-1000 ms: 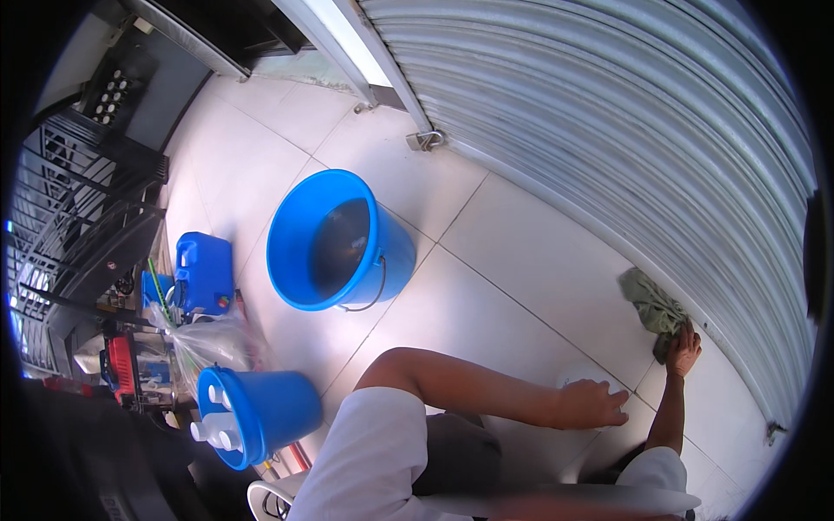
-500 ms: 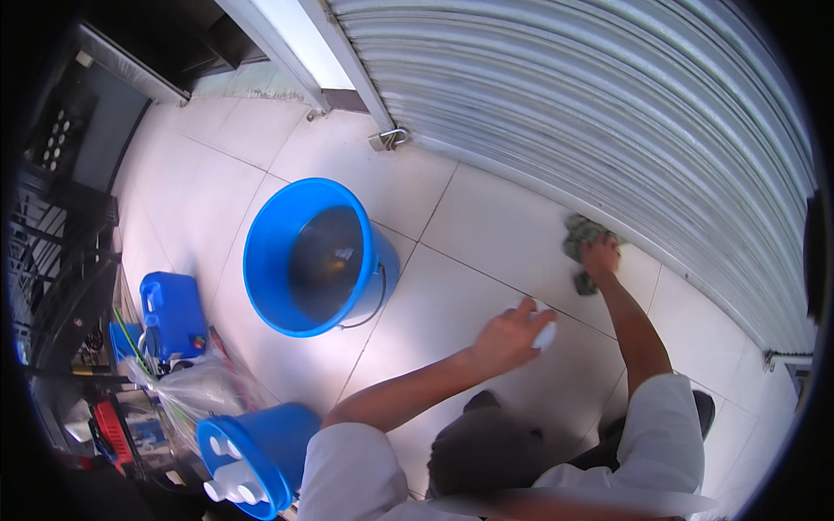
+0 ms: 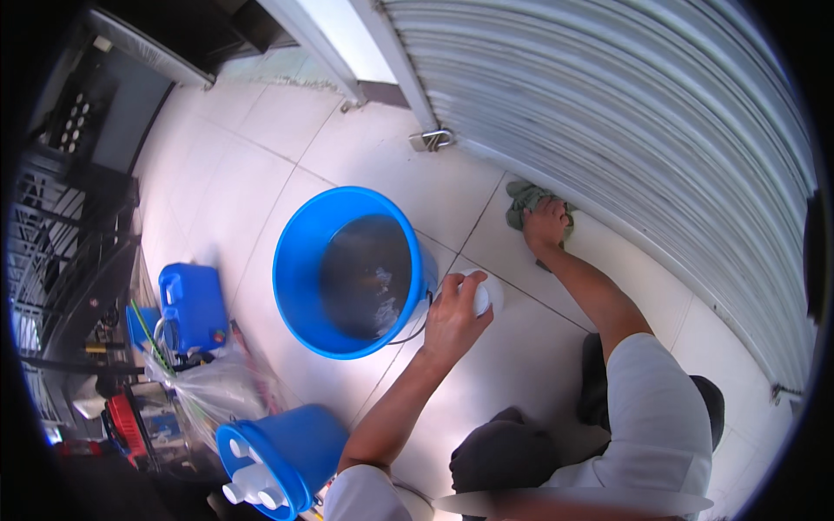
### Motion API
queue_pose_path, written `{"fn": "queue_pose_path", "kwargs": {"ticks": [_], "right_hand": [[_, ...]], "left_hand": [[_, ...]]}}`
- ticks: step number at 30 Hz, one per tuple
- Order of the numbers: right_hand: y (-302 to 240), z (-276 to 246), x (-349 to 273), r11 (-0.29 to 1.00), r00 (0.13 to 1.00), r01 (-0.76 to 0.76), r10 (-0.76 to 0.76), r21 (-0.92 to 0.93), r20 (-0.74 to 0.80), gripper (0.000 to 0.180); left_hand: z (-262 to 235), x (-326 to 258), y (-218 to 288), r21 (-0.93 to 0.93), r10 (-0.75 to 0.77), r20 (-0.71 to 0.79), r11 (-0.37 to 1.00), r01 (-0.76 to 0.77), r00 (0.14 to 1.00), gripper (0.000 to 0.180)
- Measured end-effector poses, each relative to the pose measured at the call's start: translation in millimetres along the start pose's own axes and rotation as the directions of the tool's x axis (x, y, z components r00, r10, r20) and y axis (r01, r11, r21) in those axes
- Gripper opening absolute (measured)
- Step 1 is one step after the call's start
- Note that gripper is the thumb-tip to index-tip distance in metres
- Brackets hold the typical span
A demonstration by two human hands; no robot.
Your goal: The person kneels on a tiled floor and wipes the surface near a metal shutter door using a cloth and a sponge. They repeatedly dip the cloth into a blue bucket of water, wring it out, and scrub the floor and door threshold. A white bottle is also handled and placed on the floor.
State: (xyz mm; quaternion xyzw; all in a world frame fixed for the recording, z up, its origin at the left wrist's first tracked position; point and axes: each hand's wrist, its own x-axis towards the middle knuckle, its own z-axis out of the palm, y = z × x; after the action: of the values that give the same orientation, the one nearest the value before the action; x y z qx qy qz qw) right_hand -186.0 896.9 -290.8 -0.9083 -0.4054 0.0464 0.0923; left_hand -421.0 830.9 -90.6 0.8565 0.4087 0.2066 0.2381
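My right hand (image 3: 545,222) presses a crumpled green cloth (image 3: 519,196) onto the floor tiles, close along the foot of the shutter. The fingers are partly sunk into the folds of the cloth. Beside the rim of a large blue bucket (image 3: 293,291), my left hand (image 3: 455,323) is closed around a white bottle-like container (image 3: 482,300); most of its body is hidden by the fingers. Dark, cloudy water (image 3: 360,273) with some foam stands in the bucket, whose wire handle hangs down on the side nearest my left hand.
A corrugated metal shutter (image 3: 608,113) runs along the right, with a padlock (image 3: 432,140) at its left end. At left stand a blue jerrycan (image 3: 193,304), a clear plastic bag (image 3: 217,382) and a second blue bucket (image 3: 300,447) holding white bottles (image 3: 252,484). My dark shoe (image 3: 593,373) is below.
My right hand and the cloth have slid left along the shutter's foot. My left hand has moved left with the white container, up to the bucket. The whole view has shifted slightly.
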Motion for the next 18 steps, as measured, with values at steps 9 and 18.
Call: {"fn": "queue_pose_path", "kwargs": {"ticks": [9,18], "right_hand": [[-111,32,45,0.987,0.986,0.161,-0.162,-0.014,-0.031,0.064],[-96,43,47,0.936,0.927,0.351,-0.351,-0.023,-0.135,0.064]], "left_hand": [[-5,15,6,0.071,-0.170,0.120,0.984,0.163,0.978,0.050],[-10,24,20,0.213,-0.293,0.196,0.944,0.251,0.936,0.053]]}}
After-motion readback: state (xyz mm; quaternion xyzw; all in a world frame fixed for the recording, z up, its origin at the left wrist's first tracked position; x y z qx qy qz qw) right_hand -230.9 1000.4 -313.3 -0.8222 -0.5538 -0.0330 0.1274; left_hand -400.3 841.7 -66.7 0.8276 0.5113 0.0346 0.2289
